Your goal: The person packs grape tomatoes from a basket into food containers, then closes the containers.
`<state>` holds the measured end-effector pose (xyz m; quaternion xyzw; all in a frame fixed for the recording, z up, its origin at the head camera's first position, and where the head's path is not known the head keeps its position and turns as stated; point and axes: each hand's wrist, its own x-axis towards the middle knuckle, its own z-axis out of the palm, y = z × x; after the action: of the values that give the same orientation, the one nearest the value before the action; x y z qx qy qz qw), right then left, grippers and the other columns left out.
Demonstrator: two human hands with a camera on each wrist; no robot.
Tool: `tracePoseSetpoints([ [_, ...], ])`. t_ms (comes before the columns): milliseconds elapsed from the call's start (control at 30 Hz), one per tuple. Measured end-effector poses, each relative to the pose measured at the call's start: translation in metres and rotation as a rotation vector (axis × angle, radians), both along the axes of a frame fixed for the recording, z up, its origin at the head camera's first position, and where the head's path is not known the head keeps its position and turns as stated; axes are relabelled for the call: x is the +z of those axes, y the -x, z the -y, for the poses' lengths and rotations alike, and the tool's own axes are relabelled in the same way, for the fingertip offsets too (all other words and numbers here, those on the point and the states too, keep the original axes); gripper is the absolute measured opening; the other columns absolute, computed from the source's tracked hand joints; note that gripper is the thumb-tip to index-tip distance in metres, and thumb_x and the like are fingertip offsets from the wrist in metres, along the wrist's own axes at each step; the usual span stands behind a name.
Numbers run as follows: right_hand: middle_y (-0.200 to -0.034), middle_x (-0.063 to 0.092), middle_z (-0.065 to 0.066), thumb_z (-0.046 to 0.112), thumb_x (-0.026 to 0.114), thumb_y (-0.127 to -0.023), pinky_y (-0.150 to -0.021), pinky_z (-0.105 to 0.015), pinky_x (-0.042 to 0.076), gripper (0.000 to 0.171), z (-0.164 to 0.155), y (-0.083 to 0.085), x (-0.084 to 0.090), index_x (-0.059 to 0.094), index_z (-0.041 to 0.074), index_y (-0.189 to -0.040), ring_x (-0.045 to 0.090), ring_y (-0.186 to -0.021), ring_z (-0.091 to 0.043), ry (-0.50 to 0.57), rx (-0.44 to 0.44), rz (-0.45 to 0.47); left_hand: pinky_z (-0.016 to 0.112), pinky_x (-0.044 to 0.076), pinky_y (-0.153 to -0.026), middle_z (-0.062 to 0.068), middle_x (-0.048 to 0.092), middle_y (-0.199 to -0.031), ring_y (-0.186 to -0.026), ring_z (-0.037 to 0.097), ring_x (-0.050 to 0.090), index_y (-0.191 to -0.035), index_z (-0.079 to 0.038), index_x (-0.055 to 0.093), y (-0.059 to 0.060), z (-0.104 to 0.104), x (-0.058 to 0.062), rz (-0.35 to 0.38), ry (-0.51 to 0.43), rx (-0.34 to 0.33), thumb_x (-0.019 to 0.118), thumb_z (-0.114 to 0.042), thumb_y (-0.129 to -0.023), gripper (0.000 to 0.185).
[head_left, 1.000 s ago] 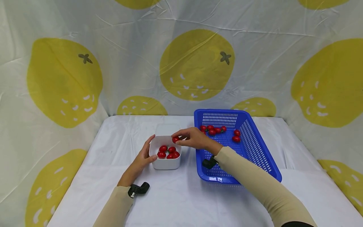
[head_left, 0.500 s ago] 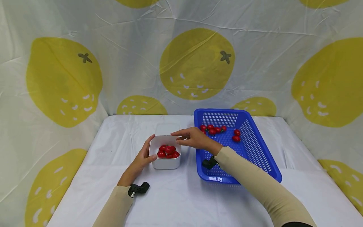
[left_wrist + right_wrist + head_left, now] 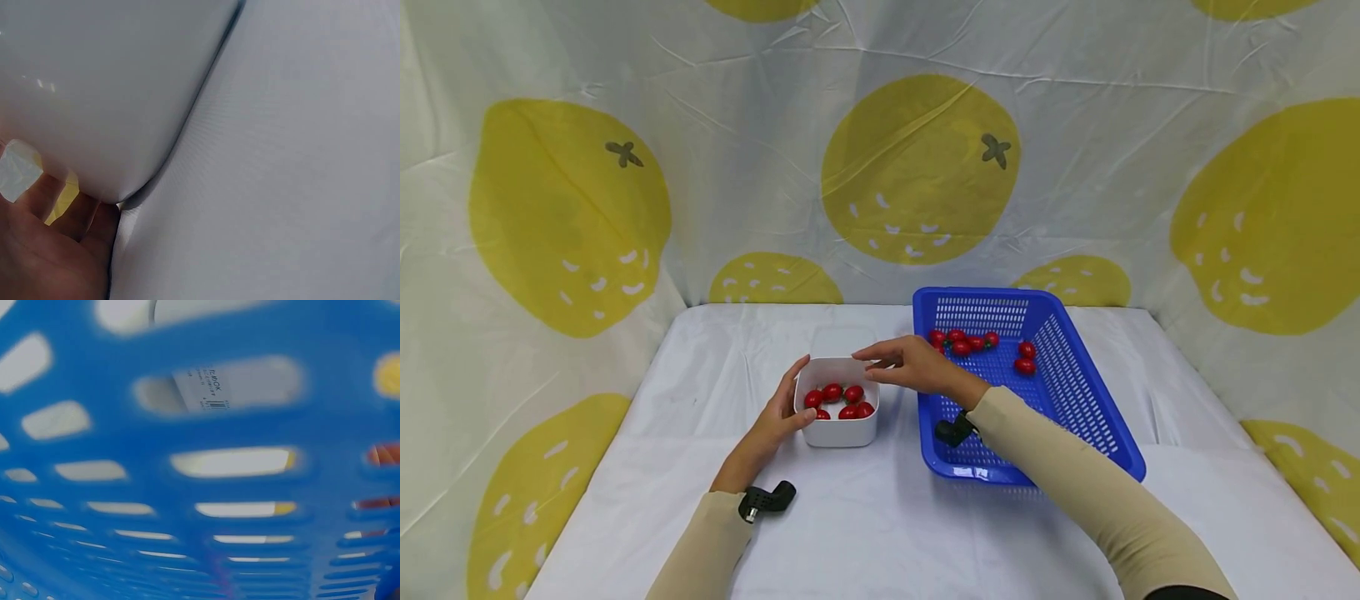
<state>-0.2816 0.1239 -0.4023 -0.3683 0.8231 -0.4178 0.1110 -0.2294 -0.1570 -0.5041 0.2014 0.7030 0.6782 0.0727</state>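
A white square container stands on the table in the head view, with several red cherry tomatoes inside. My left hand grips its left side, the thumb over the near-left rim and the fingers along the wall. In the left wrist view the fingers of the left hand touch the container's smooth wall. Over the container's right rim hovers my right hand, fingers extended and thumb apart, with no tomato between them. A blue perforated basket lies under the right wrist; its wall fills the right wrist view.
More cherry tomatoes lie in the far part of the basket. A pale, translucent lid-like piece sits just behind the container. White cloth covers the table, and a lemon-print curtain rises behind and at the sides.
One second ago my right hand pinched a cherry tomato over the container. It has let go, and the tomato fell among the others, which shifted and spread leftward. Both hands stayed in place.
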Motion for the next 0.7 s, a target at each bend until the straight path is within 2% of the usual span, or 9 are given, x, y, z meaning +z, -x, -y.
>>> tracePoseSetpoints([
  [167, -0.126, 0.063, -0.011, 0.026, 0.068, -0.091, -0.089, -0.036, 0.052, 0.038, -0.002, 0.0, 0.003, 0.065, 0.014, -0.127, 0.065, -0.108, -0.017, 0.004, -0.018, 0.025, 0.057, 0.02, -0.111, 0.011, 0.019, -0.157, -0.144, 0.033, 0.015, -0.154, -0.032, 0.015, 0.001, -0.001, -0.001, -0.01, 0.003, 0.005, 0.06, -0.018, -0.089, 0.08],
  [333, -0.125, 0.064, -0.008, 0.026, 0.068, -0.091, -0.084, -0.033, 0.054, 0.036, -0.007, 0.002, 0.009, 0.066, 0.015, -0.125, 0.065, -0.107, -0.018, 0.063, -0.047, 0.066, 0.058, 0.015, -0.112, 0.01, 0.016, -0.159, -0.145, 0.033, 0.011, -0.154, -0.033, 0.016, 0.002, -0.001, -0.001, -0.018, 0.007, 0.004, 0.06, -0.019, -0.089, 0.08],
  [500, -0.121, 0.066, -0.003, 0.026, 0.069, -0.09, -0.085, -0.03, 0.053, 0.034, -0.014, 0.007, 0.012, 0.068, 0.014, -0.122, 0.064, -0.108, -0.016, 0.113, -0.084, 0.048, 0.058, 0.011, -0.112, 0.006, 0.011, -0.16, -0.147, 0.031, 0.004, -0.154, -0.03, 0.015, 0.002, -0.002, 0.001, -0.036, 0.008, -0.005, 0.061, -0.02, -0.089, 0.081],
  [567, -0.121, 0.066, -0.007, 0.022, 0.068, -0.091, -0.086, -0.032, 0.053, 0.033, -0.016, 0.001, 0.021, 0.068, 0.01, -0.122, 0.065, -0.107, -0.019, 0.117, -0.092, 0.048, 0.059, 0.007, -0.113, 0.005, 0.009, -0.161, -0.147, 0.03, 0.0, -0.154, -0.03, 0.015, 0.0, -0.002, 0.002, -0.035, 0.01, -0.004, 0.06, -0.019, -0.089, 0.08],
  [700, -0.123, 0.065, -0.013, 0.016, 0.066, -0.092, -0.088, -0.035, 0.052, 0.034, -0.021, 0.001, 0.024, 0.065, 0.004, -0.123, 0.065, -0.106, -0.024, 0.115, -0.109, 0.054, 0.059, 0.004, -0.113, 0.002, 0.008, -0.161, -0.147, 0.028, -0.003, -0.154, -0.031, 0.016, -0.002, -0.002, 0.003, -0.028, 0.02, 0.004, 0.06, -0.02, -0.089, 0.08],
])
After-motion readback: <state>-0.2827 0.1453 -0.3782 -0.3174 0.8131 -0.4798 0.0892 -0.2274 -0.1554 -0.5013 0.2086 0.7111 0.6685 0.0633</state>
